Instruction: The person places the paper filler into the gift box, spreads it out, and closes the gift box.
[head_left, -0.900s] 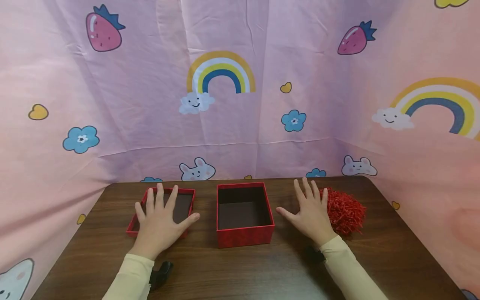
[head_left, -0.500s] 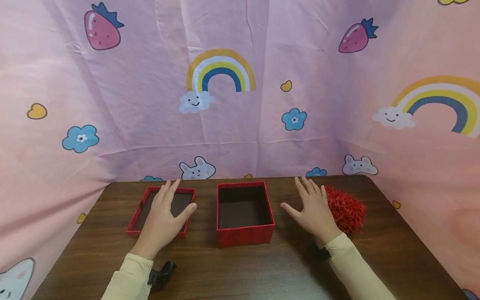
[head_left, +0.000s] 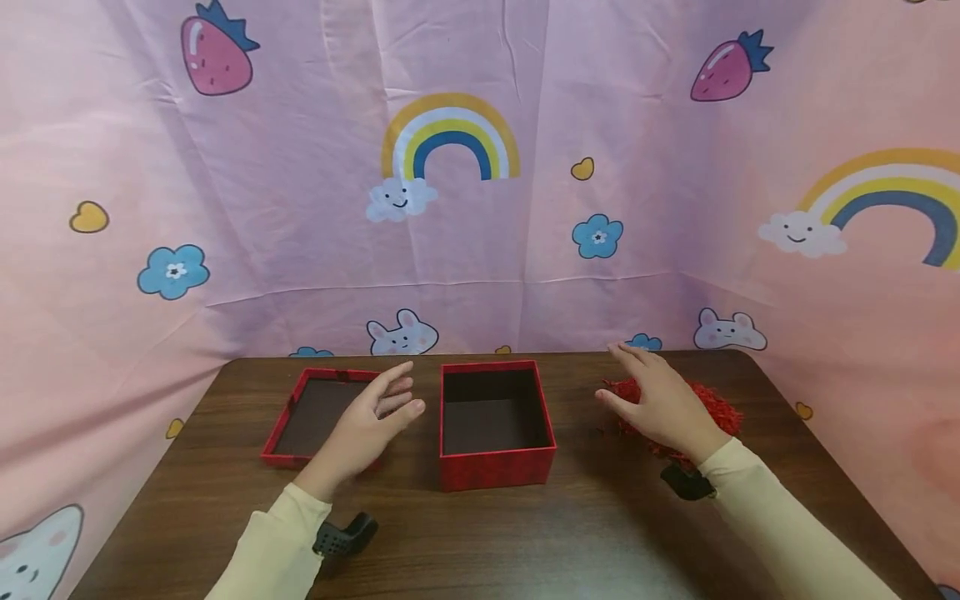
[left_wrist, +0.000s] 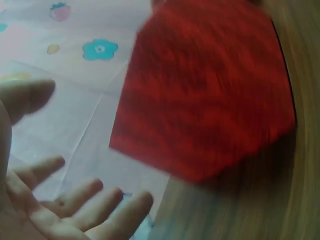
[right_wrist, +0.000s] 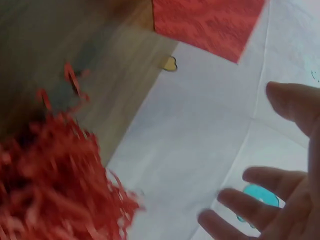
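Observation:
An open red box (head_left: 495, 423) stands empty in the middle of the brown table (head_left: 525, 533); its red side (left_wrist: 205, 95) fills the left wrist view and its corner (right_wrist: 210, 22) shows in the right wrist view. Its shallow red lid (head_left: 318, 406) lies upturned to the left. My left hand (head_left: 371, 421) hovers between lid and box, fingers relaxed, holding nothing. My right hand (head_left: 660, 400) hovers over a heap of red shredded paper (head_left: 716, 408), fingers spread and holding nothing. The shreds (right_wrist: 55, 190) lie close below that hand.
Pink cartoon-print cloth (head_left: 480, 208) walls the table at the back and both sides. A few loose shreds (head_left: 600, 431) lie on the wood right of the box. Bare wood spans the front of the table.
Both hands have lifted off the table. The left moved right, off the lid toward the box. The right moved right, over the shredded paper.

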